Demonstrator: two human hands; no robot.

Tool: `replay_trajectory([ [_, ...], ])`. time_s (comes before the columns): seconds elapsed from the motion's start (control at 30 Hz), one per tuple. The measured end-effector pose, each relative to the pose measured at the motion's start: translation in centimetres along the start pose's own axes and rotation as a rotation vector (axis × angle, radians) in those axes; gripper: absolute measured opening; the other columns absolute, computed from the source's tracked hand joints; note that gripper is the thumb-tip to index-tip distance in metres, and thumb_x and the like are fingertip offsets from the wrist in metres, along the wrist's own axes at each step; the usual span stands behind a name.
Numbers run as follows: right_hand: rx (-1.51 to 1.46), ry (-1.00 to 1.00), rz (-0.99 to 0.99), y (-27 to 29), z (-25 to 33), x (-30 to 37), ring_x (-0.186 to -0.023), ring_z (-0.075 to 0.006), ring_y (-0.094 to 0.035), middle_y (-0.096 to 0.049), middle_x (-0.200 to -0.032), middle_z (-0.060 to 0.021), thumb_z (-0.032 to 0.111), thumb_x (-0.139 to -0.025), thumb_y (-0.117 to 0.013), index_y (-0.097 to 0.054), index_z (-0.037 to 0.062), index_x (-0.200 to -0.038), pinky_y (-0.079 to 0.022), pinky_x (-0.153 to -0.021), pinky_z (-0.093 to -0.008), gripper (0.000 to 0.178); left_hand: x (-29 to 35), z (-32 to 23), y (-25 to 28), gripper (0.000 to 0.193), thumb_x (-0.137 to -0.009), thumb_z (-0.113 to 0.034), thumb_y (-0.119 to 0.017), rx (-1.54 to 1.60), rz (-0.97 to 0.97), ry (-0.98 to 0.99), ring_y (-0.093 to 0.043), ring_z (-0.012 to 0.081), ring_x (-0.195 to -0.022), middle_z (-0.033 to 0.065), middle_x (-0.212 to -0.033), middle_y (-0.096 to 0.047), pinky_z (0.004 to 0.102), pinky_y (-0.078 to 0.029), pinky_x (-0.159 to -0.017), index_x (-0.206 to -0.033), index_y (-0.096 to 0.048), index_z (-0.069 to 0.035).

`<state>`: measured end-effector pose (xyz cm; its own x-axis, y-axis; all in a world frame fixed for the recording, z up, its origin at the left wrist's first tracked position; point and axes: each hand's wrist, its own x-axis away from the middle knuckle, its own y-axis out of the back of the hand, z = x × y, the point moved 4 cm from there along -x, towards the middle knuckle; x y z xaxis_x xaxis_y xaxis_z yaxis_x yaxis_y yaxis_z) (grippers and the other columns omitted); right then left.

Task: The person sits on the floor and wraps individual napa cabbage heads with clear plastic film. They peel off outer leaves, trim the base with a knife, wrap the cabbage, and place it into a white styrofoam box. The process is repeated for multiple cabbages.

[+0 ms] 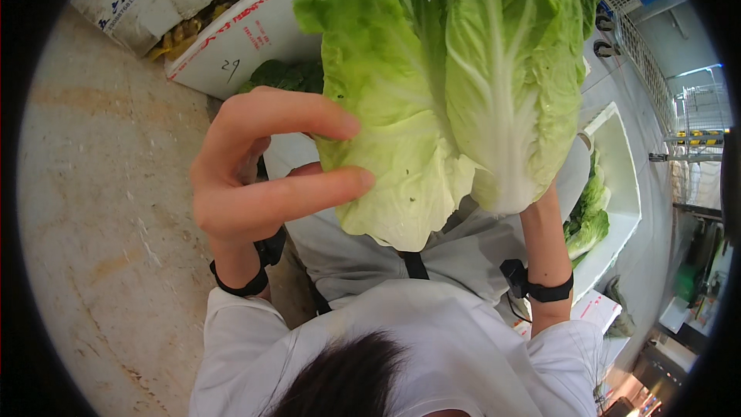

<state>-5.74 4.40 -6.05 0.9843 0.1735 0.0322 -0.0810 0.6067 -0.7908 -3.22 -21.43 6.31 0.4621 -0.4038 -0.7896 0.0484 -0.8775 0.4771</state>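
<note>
A large head of Chinese cabbage (505, 108) is raised in front of me, its pale stem end toward my body and its green top away. On its left side a broad outer leaf (401, 170) hangs loose, with small dark specks and a ragged base. My left hand (251, 158) has this leaf by its left edge, two fingers lying over the front and the rest partly behind. Behind the cabbage my right hand (550, 191) supports it from the right. Its fingers are hidden by the cabbage.
At the right stands a white foam box (627, 212) with leafy heads (590, 220) inside. White printed boxes (231, 50) line the far left, beside dark green leaves (289, 77). Stained floor (100, 208) spreads at left. A metal rack (698, 120) is farther right.
</note>
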Motion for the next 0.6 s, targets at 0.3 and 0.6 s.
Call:
replay_trajectory([
  [0.3, 0.017, -0.004, -0.003, 2.9, 0.0, 0.6, -0.115, -0.0200, -0.051, -0.049, -0.129, -0.0061, 0.035, -0.097, -0.037, -0.040, 0.0087, -0.132, -0.039, -0.100, -0.0348, 0.044, -0.1, -0.8, -0.3, 0.033, -0.054, 0.008, -0.062, 0.112, -0.079, 0.001, -0.059, 0.0224, -0.082, 0.0136, -0.098, -0.059, 0.0285, -0.049, -0.068, -0.082, -0.072, -0.005],
  [0.6, 0.142, -0.029, -0.099, 3.3, 0.2, 1.7, -0.115, -0.0202, -0.050, -0.049, -0.130, -0.0066, 0.034, -0.097, -0.038, -0.039, 0.0083, -0.133, -0.039, -0.100, -0.0346, 0.044, -0.6, -2.2, -0.9, 0.016, -0.067, -0.004, -0.058, 0.059, -0.083, -0.123, -0.050, 0.0190, -0.071, 0.0124, -0.096, -0.052, 0.0282, -0.041, -0.063, -0.073, -0.069, -0.013],
])
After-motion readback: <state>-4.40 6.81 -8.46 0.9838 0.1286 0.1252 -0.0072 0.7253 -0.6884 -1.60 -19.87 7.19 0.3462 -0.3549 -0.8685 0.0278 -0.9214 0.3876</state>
